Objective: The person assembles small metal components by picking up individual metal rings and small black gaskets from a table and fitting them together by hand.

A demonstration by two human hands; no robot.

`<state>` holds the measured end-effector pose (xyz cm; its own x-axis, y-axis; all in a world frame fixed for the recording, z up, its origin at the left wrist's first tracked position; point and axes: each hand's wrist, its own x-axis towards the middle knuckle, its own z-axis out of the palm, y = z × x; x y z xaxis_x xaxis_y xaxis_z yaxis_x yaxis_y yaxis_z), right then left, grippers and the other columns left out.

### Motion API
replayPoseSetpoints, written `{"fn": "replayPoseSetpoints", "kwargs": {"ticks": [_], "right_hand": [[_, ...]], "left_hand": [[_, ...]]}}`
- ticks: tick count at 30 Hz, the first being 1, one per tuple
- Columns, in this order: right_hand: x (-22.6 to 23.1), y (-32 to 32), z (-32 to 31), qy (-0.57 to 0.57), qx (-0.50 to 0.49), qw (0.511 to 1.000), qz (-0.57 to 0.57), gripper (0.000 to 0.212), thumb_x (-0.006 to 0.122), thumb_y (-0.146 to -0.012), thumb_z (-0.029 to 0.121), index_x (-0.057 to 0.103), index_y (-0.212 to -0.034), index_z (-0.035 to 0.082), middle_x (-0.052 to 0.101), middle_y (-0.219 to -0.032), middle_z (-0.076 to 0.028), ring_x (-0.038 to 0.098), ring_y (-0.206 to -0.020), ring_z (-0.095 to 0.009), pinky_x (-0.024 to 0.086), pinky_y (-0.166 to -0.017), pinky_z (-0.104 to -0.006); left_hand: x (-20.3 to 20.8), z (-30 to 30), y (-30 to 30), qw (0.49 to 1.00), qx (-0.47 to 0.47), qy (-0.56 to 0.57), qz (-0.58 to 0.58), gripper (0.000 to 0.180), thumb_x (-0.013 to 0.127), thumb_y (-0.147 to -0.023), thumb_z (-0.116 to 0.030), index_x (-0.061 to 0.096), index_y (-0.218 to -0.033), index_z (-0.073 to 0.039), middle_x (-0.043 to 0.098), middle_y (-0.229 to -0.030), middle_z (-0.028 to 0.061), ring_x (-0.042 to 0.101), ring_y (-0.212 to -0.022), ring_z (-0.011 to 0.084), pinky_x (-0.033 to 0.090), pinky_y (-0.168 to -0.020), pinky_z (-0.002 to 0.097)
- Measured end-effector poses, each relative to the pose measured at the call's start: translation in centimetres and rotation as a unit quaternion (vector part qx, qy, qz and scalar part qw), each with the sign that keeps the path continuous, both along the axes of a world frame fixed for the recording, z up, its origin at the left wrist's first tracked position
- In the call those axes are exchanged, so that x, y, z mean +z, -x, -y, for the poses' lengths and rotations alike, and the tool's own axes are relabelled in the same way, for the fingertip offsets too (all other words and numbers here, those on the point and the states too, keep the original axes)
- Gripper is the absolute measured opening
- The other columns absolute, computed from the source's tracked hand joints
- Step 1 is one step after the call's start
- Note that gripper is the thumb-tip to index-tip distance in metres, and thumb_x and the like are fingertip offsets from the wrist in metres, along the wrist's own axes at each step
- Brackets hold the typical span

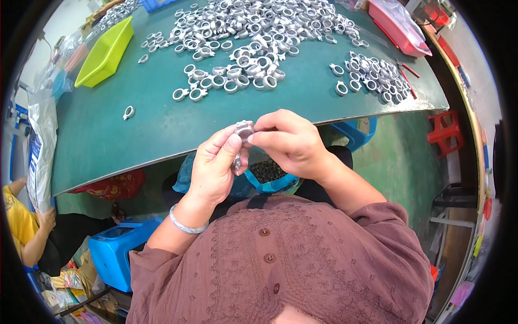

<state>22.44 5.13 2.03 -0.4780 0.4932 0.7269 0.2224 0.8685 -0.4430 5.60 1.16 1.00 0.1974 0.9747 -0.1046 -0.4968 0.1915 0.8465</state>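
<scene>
Above the table's near edge, my left hand (pixel 217 162) grips a silver-grey metal ring clamp (pixel 244 130) between thumb and fingers, its opening turned partly toward me. Another small metal piece (pixel 237 162) shows lower down among the same hand's fingers; its kind is partly hidden. My right hand (pixel 294 141) is closed, thumb and forefinger pinching the clamp's right side. Whether anything small lies between those fingertips cannot be seen. One loose ring clamp (pixel 128 112) lies by itself at the left of the green table (pixel 270 102).
A big heap of ring clamps (pixel 259 32) covers the table's far middle. At right lie a smaller pile (pixel 372 75) and red-handled pliers (pixel 408 75). Green-yellow (pixel 108 51) and pink (pixel 399 32) trays flank them. Below hangs a blue bag (pixel 267 186) of small parts. Another person (pixel 27 227) sits left.
</scene>
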Motion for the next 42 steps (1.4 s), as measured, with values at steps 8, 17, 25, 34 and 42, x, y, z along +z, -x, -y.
{"fn": "replayPoseSetpoints", "kwargs": {"ticks": [8,17,25,34,42], "right_hand": [[0.5,0.0,0.9,0.187,0.035,0.973,-0.130,0.022,0.066,-0.070,-0.003,0.058,-0.090,-0.001,0.058,-0.085,-0.011,0.058,-0.075,-0.018,0.048,-0.065,-0.0261],[0.6,0.0,1.0,0.130,0.008,0.985,-0.112,0.023,0.068,-0.068,-0.001,0.057,-0.088,-0.001,0.058,-0.084,-0.012,0.058,-0.075,-0.022,0.048,-0.065,-0.0278],[0.7,0.0,1.2,0.129,-0.003,0.987,-0.098,0.023,0.067,-0.068,0.000,0.058,-0.089,0.000,0.058,-0.083,-0.012,0.059,-0.074,-0.023,0.048,-0.065,-0.0279],[-0.1,0.1,1.6,0.252,0.011,0.958,-0.137,0.021,0.064,-0.072,-0.002,0.060,-0.093,0.000,0.060,-0.082,-0.008,0.059,-0.071,-0.012,0.047,-0.065,-0.0231],[-0.2,0.1,1.6,0.297,0.030,0.938,-0.178,0.019,0.061,-0.073,-0.005,0.061,-0.091,0.001,0.060,-0.081,-0.007,0.058,-0.073,-0.012,0.046,-0.064,-0.0227]], "left_hand": [[-0.4,0.1,0.0,0.977,0.020,-0.174,-0.123,0.027,0.052,-0.087,-0.009,0.054,-0.111,0.001,0.056,-0.092,0.0065,0.049,-0.064,0.0075,0.040,-0.050,0.0182],[-0.2,0.2,0.0,0.969,0.023,-0.191,-0.152,0.027,0.053,-0.086,-0.009,0.056,-0.111,-0.002,0.053,-0.098,0.0054,0.050,-0.065,0.0064,0.040,-0.053,0.0167],[-0.3,0.3,0.2,0.946,0.057,-0.229,-0.221,0.031,0.057,-0.081,-0.002,0.056,-0.112,-0.002,0.053,-0.098,0.0054,0.050,-0.067,0.0056,0.040,-0.055,0.0163],[-0.2,0.4,-0.1,0.899,0.141,-0.295,-0.291,0.060,0.063,-0.073,0.006,0.037,-0.127,0.001,0.051,-0.094,0.0037,0.045,-0.068,0.0021,0.039,-0.060,0.0129],[0.2,0.4,-0.2,0.927,0.099,-0.276,-0.235,0.053,0.063,-0.077,-0.003,0.040,-0.124,0.001,0.053,-0.093,0.0050,0.045,-0.066,0.0036,0.038,-0.056,0.0137]]}}
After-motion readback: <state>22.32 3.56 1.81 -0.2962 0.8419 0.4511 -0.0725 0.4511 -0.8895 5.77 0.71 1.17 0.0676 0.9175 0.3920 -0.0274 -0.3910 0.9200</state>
